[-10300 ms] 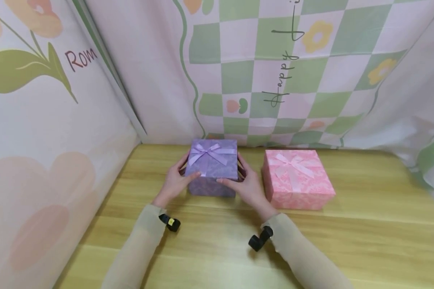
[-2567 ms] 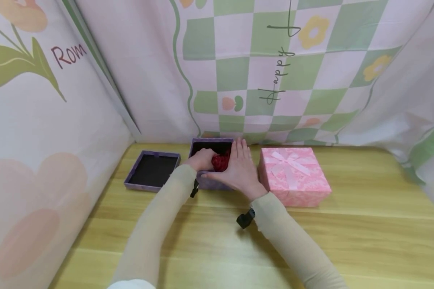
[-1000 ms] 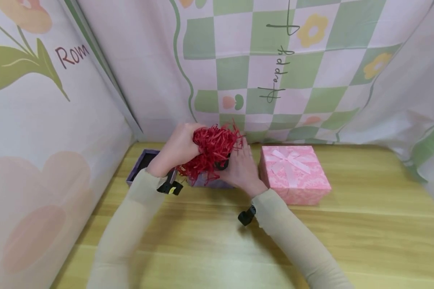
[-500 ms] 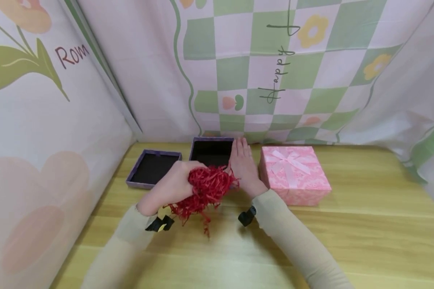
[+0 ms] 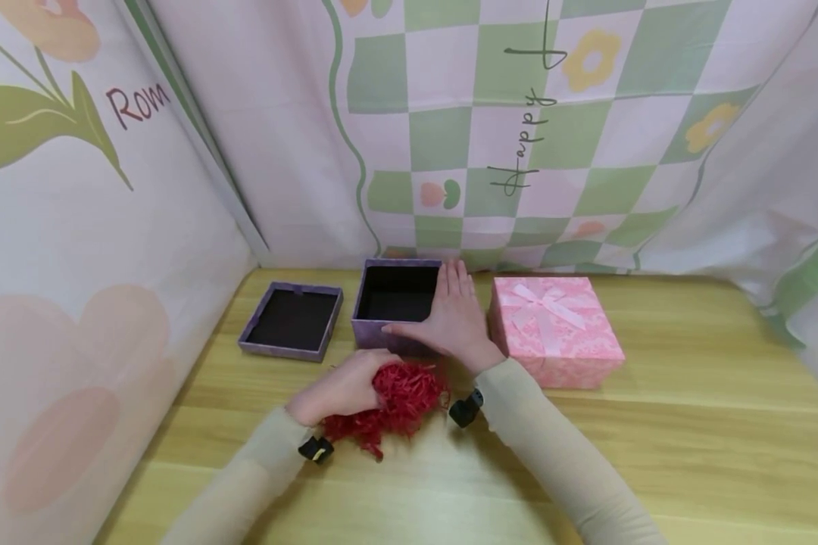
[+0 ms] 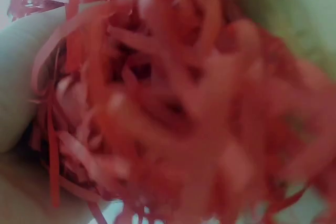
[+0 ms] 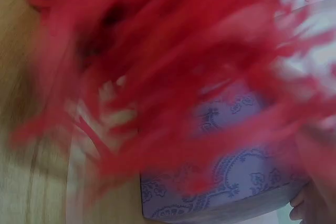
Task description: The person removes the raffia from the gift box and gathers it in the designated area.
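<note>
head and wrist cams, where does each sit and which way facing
Head: on the head, facing forward and down; left hand, right hand, sleeves show.
Left wrist: on that wrist, facing red shredded paper; part of left hand.
Right wrist: on that wrist, facing purple box past paper; bit of right hand.
Both wrists share the paper.

Got 2 arms [image 5: 555, 443] reaching forward in beige sleeves [image 5: 248, 465]. The left hand [image 5: 346, 384] is curled in a grip, kinda nearer in. The right hand [image 5: 457, 318] is farther out, fingers [image 5: 455, 280] straight and together, thumb [image 5: 407, 331] poking sideways.
</note>
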Available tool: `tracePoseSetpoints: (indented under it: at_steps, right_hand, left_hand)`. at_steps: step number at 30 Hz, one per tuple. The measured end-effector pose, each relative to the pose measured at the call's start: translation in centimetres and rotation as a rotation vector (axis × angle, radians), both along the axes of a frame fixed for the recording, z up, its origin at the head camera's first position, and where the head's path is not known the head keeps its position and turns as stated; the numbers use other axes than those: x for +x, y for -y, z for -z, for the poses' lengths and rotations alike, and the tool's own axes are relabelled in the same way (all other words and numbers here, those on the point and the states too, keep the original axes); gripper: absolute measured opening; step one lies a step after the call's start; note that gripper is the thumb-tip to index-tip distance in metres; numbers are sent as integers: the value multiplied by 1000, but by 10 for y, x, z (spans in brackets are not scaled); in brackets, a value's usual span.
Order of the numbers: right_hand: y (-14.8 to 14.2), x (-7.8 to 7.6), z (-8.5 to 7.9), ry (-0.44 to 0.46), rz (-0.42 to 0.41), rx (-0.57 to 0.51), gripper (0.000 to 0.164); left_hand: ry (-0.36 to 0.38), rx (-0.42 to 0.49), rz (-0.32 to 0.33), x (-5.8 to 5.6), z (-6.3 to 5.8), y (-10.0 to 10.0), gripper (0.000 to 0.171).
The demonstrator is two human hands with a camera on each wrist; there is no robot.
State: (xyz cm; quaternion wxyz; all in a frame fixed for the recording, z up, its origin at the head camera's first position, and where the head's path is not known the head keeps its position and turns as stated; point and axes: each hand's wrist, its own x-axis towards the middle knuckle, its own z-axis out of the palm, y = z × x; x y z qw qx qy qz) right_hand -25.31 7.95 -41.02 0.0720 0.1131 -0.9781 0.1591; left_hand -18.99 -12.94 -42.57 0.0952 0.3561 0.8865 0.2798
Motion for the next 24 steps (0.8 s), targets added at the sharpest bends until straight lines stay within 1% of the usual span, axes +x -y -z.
tracePoseSetpoints:
  at_steps: [3, 5, 8, 11, 14, 17, 20, 22, 24]
  right_hand:
    - [0, 0, 0, 0, -7, -2, 147]
    - [0, 1, 0, 3, -9, -8, 146]
    - [0, 1, 0, 7, -7, -16, 146]
    - [-1, 0, 1, 7, -1, -27, 147]
    - [-1, 1, 0, 1, 5, -34, 148]
    - [-3, 1, -1, 1, 1, -27, 148]
    - [-4, 1, -3, 4, -18, -39, 144]
    - [-5, 3, -7, 16, -36, -63, 141]
    - [-5, 6, -13, 16, -55, -88, 137]
  left_hand:
    - [15, -46, -5, 0, 5, -1, 45]
    - [16, -79, -18, 1, 6, -1, 51]
    - [14, -97, -32, 2, 5, -1, 58]
    - [10, -92, -22, 2, 1, 0, 63]
    - [-4, -79, 5, 1, -6, 2, 70]
    - [-12, -72, 20, 2, -16, 4, 76]
    - [-13, -72, 6, 4, -28, 8, 80]
    - [-10, -76, -14, 6, -36, 10, 81]
    - [-22, -74, -33, 6, -43, 13, 82]
